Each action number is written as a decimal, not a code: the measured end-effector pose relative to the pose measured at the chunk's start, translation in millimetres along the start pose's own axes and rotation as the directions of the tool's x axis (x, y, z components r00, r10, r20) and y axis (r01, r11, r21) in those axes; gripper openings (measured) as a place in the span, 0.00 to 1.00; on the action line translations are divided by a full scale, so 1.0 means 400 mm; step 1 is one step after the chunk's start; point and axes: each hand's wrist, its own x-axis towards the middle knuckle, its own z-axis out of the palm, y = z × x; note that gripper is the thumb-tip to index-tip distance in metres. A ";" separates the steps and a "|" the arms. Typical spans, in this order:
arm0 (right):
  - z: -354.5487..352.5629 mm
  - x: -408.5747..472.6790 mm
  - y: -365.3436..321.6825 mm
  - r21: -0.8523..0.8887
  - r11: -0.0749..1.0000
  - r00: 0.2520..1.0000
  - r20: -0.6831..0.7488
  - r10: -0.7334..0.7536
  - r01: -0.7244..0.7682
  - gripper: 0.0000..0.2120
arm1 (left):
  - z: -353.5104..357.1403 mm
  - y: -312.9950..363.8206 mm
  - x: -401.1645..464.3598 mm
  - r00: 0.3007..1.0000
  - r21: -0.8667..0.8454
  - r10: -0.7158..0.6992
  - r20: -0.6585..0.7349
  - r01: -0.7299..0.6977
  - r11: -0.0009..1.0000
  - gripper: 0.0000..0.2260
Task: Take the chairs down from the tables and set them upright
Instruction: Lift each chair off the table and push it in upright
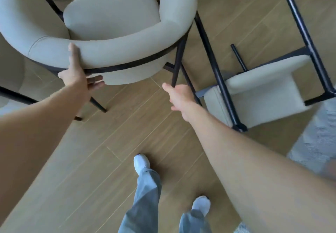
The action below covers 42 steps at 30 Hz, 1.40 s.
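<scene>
A cream upholstered chair [112, 20] with a curved backrest and black metal legs stands upright on the wooden floor, upper left. My left hand [78, 72] grips the curved backrest from outside, thumb on top, fingers underneath. My right hand [180, 96] hangs free with spread fingers, just below the chair's rear black leg, touching nothing that I can see. A second cream chair [263, 91] lies upside down at the right, its black legs pointing up, resting on something at the right edge.
Part of another cream chair [9, 72] shows at the left edge. A grey patterned surface [316, 142] sits at the right edge under the upturned chair. My feet in white shoes [141, 162] stand on the wooden floor [109, 142].
</scene>
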 end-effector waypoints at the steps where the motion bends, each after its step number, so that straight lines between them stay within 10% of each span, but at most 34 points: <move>1: -0.035 -0.022 0.089 0.011 0.999 0.999 0.029 0.046 -0.047 0.33 | -0.047 -0.037 0.013 0.998 0.070 -0.013 0.068 0.008 0.998 0.41; 6: -0.329 -0.143 0.495 0.309 0.884 0.931 0.022 0.363 -0.352 0.22 | -0.203 -0.277 -0.042 0.989 0.464 -0.106 0.102 0.047 0.885 0.24; 10: -0.525 -0.202 0.636 0.487 0.831 0.947 -0.022 0.320 -0.269 0.14 | -0.056 -0.472 -0.287 0.949 0.651 -0.139 0.284 -0.084 0.754 0.14; 18: -0.888 -0.390 0.745 0.187 0.981 0.986 -0.151 0.070 -0.041 0.09 | 0.385 -0.801 -1.092 0.539 0.669 -0.403 0.740 -0.522 0.530 0.03; 23: -1.090 -0.413 0.869 0.232 0.964 0.920 -0.335 0.202 -0.127 0.03 | 0.460 -0.953 -1.347 0.333 0.526 -0.464 0.821 -0.756 0.388 0.03; 27: -1.145 -0.342 0.943 0.197 0.944 0.900 -0.301 0.315 -0.264 0.03 | 0.481 -1.033 -1.254 0.422 0.634 -0.540 0.728 -0.714 0.297 0.07; 34: -1.108 -0.017 0.900 0.026 0.970 0.960 -0.140 0.243 -0.242 0.09 | 0.595 -1.047 -0.803 0.866 0.904 -0.384 0.320 -0.158 0.397 0.06; 42: -1.058 0.403 0.803 -0.211 0.973 0.989 0.089 0.120 -0.099 0.15 | 1.028 -1.099 -0.732 0.813 0.729 -0.414 0.409 -0.018 0.684 0.06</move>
